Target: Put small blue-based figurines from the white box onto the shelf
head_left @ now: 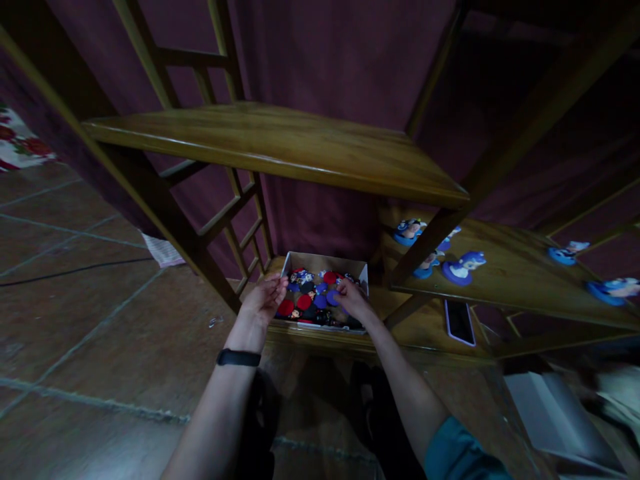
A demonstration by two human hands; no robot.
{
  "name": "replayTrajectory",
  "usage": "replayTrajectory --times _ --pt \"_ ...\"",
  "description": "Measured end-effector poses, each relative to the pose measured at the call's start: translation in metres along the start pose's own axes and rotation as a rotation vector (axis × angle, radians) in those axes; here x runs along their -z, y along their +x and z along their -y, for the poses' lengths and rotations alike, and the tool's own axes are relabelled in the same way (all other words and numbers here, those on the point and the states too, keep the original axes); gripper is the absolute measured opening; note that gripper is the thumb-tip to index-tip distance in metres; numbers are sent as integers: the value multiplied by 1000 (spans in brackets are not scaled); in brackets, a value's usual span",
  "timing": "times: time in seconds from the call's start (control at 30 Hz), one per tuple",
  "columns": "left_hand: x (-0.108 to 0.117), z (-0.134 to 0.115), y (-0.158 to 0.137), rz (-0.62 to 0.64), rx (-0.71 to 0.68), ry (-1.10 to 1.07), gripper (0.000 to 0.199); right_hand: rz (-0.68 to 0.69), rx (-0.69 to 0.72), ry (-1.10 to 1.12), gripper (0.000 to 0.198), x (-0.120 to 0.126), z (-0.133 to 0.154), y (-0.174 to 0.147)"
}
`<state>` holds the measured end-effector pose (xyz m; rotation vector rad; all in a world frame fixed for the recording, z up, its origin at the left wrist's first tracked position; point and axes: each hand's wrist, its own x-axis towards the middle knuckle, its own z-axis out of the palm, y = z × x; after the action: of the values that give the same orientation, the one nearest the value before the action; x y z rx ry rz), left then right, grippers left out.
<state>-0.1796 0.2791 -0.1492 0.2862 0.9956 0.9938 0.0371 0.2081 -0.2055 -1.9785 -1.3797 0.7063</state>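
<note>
A shallow cardboard box (320, 257) sits on the lowest wooden shelf, holding several small figurines with round red, blue and black bases. My left hand (264, 300), with a black band on the wrist, is at the box's left side. Its fingers are loosely bent and apart, and nothing shows in them. Inside the right part of the box is my right hand (355, 301), fingers drawn together beside a blue round base (333, 298). Whether they grip that base or another piece is hidden.
Above the box runs a wooden shelf board (280, 143). On the shelf to the right (515, 267) lie several figurines, one with a purple base (463, 268). A phone (459, 321) rests on the lower board. A white box (550, 413) is on the floor at right.
</note>
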Motion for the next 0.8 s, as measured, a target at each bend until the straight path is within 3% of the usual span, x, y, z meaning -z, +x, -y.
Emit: replayTrajectory --times 0.1,0.2,0.33,0.47,0.57,0.7,0.8 --pt "-4 13 -1 4 10 104 18 55 -73 387 13 -7 9 2" --pt "-11 29 -5 68 56 267 19 109 -110 622 17 -12 17 1" --pt "-18 48 -10 129 65 386 23 128 -109 745 19 -13 23 -3" --pt "-20 56 -9 165 53 355 26 164 -70 768 20 -17 21 -4" --pt "-19 51 -6 82 22 284 28 102 -53 618 20 -15 15 1" --pt "-16 35 0 4 -38 193 26 -77 69 98 21 -8 9 14" --pt "-14 25 1 -16 -81 190 24 -22 226 -230 28 -10 13 24"
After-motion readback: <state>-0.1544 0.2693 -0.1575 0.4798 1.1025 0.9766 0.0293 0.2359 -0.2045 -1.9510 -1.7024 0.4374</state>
